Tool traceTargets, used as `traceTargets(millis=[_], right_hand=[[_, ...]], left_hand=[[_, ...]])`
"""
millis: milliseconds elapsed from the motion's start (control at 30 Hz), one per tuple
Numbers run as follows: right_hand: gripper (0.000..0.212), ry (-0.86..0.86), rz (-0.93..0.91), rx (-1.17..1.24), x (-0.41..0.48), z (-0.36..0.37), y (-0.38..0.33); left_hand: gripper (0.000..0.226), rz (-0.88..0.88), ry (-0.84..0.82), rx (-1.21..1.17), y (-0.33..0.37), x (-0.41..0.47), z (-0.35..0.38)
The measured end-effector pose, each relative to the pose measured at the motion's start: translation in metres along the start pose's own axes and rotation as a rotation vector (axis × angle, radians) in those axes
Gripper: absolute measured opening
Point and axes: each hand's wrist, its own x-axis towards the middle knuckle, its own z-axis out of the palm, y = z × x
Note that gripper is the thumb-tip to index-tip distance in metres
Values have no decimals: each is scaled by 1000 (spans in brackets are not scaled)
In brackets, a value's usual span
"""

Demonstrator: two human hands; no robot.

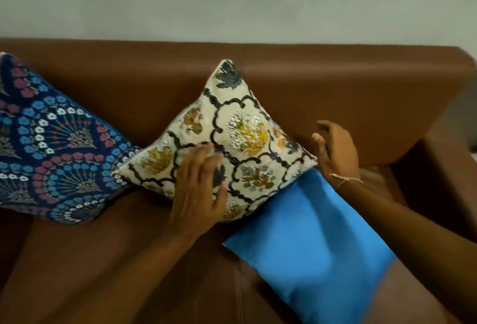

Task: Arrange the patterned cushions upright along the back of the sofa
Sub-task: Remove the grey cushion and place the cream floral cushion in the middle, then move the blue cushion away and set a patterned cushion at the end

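Observation:
A cream cushion (245, 140) with black lattice and yellow flowers leans on one corner against the brown sofa back (335, 86), tilted like a diamond. My left hand (200, 187) lies flat on its lower front face, fingers spread. My right hand (335, 150) is just beside the cushion's right corner, fingers apart and curled, holding nothing. A dark blue cushion (51, 143) with red, blue and white flowers leans against the sofa back at the left, touching the cream one's left corner.
A plain bright blue cushion (309, 233) lies flat on the seat, its top corner tucked under the cream cushion. The sofa's right armrest (444, 169) rises at the right. A grey wall (232, 1) stands behind the sofa.

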Motion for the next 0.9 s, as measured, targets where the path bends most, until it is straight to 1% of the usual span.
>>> traceTargets(millis=[100,167,200,300,400,467,500,567,667,767,800,867,900], right_hand=[[34,-91,-116,-103,-47,-37,51],[29,-192,-205,-175,-88,-56,86],[33,-265,-234,-209,-111,-65,105],[61,-477,-251,-262,-182,-84,160],[79,-598,-266,-313,-247,-84,204],[82,-635,-276,-358,-280,-74,223],[80,-622,-270,-376,-290,-64,225],[78,-562,-233,-380,-294,-38,225],[87,-464,-137,-322,-278,-1,213],[103,-484,-83,-294,-267,8,218],[100,-501,-84,-267,-267,6,222],[81,-482,-91,-214,-268,-2,226],[72,-465,-85,-183,-267,-7,226]], left_hand=[[69,167,-256,-29,54,-50,30],[80,218,-437,-13,81,-83,51],[87,235,-534,20,90,-99,62],[109,300,-787,162,99,-139,95],[124,301,-911,287,92,-163,122],[128,265,-912,337,88,-172,140],[128,242,-882,356,87,-173,147],[122,165,-789,379,88,-173,166],[112,36,-674,363,93,-167,182],[101,3,-669,300,95,-161,184],[92,7,-677,285,95,-159,183],[70,-1,-676,243,99,-154,177],[64,-21,-675,205,102,-150,173]])
